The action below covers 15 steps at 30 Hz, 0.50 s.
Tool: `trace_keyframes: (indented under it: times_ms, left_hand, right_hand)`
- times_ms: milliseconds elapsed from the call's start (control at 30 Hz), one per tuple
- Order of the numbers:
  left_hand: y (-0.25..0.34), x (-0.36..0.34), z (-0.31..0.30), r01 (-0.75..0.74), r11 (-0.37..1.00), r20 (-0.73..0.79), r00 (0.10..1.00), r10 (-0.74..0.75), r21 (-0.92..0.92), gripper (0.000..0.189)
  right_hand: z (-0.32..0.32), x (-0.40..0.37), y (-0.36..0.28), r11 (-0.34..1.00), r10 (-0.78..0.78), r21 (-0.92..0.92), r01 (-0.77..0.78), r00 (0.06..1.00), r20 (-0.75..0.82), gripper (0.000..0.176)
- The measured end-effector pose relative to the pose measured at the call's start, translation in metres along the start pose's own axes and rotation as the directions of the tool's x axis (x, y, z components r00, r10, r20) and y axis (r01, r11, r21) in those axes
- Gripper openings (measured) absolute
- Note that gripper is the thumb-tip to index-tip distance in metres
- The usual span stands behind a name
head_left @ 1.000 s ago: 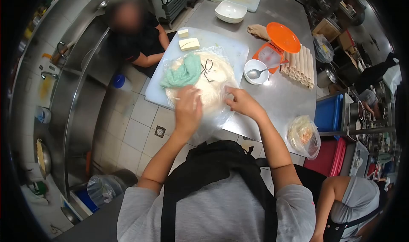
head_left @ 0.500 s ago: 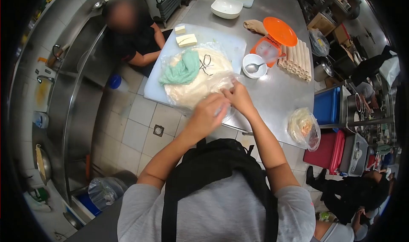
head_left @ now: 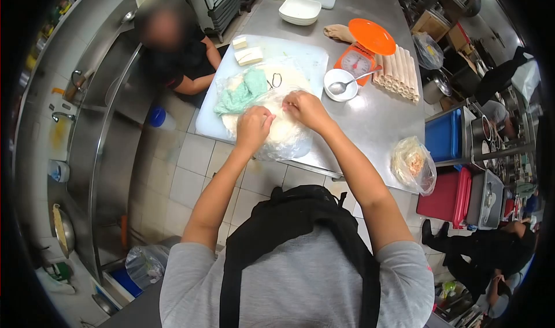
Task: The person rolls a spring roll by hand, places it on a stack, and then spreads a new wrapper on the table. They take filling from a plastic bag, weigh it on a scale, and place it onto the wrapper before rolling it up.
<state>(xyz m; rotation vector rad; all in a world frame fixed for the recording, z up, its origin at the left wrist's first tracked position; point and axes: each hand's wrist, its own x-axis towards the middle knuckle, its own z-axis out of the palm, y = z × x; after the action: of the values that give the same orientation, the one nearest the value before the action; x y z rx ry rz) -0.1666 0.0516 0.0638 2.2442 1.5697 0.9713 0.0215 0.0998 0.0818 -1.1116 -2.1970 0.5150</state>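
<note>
A large clear plastic bag (head_left: 283,149) with pale whitish contents and black marker writing lies on the white cutting board (head_left: 312,53). My left hand (head_left: 253,127) is closed at the near left part of the bag, its fingertips pinching the plastic. My right hand (head_left: 307,109) pinches the plastic a little further right, and a loose fold spreads between the two. A crumpled green cloth or net (head_left: 241,91) rests on top of the bag, left of the writing. Beyond it sit two pale yellow blocks (head_left: 250,56), one larger than the other.
Right of the board stand a white bowl (head_left: 335,78) with a spoon (head_left: 346,85), an orange scale (head_left: 357,62) and stacked rolled wrappers (head_left: 398,76). A tied plastic bag (head_left: 413,165) lies at the table's right corner. Another person (head_left: 191,62) is beside the board's left.
Both hands have moved apart and away from me over the bag, and the plastic between them has spread out. Part of the black writing is now covered.
</note>
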Motion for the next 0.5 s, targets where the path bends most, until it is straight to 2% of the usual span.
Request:
trace_keyframes:
  times_ms: [67, 100, 167, 200, 233, 267, 300, 333, 367, 433, 467, 500]
  left_hand:
    - [0.010, 0.005, -0.012, 0.000, 1.000, -0.112, 0.994, 0.002, 0.012, 0.016]
    - [0.005, 0.006, -0.017, -0.055, 0.998, -0.126, 0.990, 0.060, 0.044, 0.018]
    - [-0.013, 0.008, -0.021, -0.177, 0.983, -0.171, 0.968, 0.184, 0.055, 0.026]
    - [-0.006, 0.011, -0.032, -0.118, 0.988, -0.186, 0.973, 0.135, 0.101, 0.025]
    - [0.000, 0.018, -0.041, -0.127, 0.988, -0.227, 0.963, 0.143, 0.084, 0.024]
    - [0.001, 0.025, -0.050, -0.146, 0.988, -0.223, 0.966, 0.132, -0.047, 0.022]
    - [0.004, 0.032, -0.062, -0.112, 0.972, -0.141, 0.986, 0.084, -0.204, 0.023]
    - [0.009, 0.038, -0.070, -0.008, 0.935, -0.063, 0.998, -0.015, -0.354, 0.021]
    - [0.024, 0.047, -0.079, -0.025, 0.931, -0.050, 0.999, 0.007, -0.364, 0.021]
    - [0.056, 0.057, -0.100, 0.131, 0.644, 0.131, 0.990, -0.049, -0.754, 0.017]
    - [0.071, 0.061, -0.105, 0.130, 0.645, 0.131, 0.990, -0.047, -0.753, 0.017]
    - [0.088, 0.068, -0.106, 0.117, 0.700, 0.203, 0.978, 0.040, -0.704, 0.016]
  right_hand:
    - [-0.007, 0.009, -0.011, 0.999, 0.024, 0.048, -0.023, 1.000, -0.010, 0.012]
    - [-0.011, 0.011, -0.014, 0.995, 0.050, 0.092, -0.048, 0.999, -0.019, 0.012]
    - [-0.005, 0.012, -0.008, 0.989, -0.005, 0.144, 0.020, 0.994, -0.108, 0.010]
    - [-0.010, 0.012, -0.013, 0.981, -0.022, 0.188, 0.052, 0.988, -0.154, 0.011]
    - [-0.018, 0.012, -0.020, 0.969, -0.044, 0.231, 0.091, 0.979, -0.200, 0.012]
    - [-0.027, 0.011, -0.029, 0.958, -0.019, 0.271, 0.089, 0.968, -0.250, 0.014]
    - [-0.040, 0.009, -0.041, 0.944, -0.003, 0.315, 0.101, 0.955, -0.295, 0.016]
    - [-0.061, 0.003, -0.056, 0.951, 0.017, 0.297, 0.083, 0.948, -0.318, 0.016]
    - [-0.082, -0.004, -0.073, 0.940, 0.025, 0.334, 0.072, 0.961, -0.276, 0.020]
    - [-0.111, -0.017, -0.084, 0.925, 0.032, 0.374, 0.060, 0.971, -0.235, 0.024]
    - [-0.126, -0.024, -0.081, 0.926, -0.008, 0.361, 0.110, 0.962, -0.273, 0.025]
    - [-0.140, -0.033, -0.077, 0.923, -0.050, 0.350, 0.162, 0.950, -0.307, 0.027]
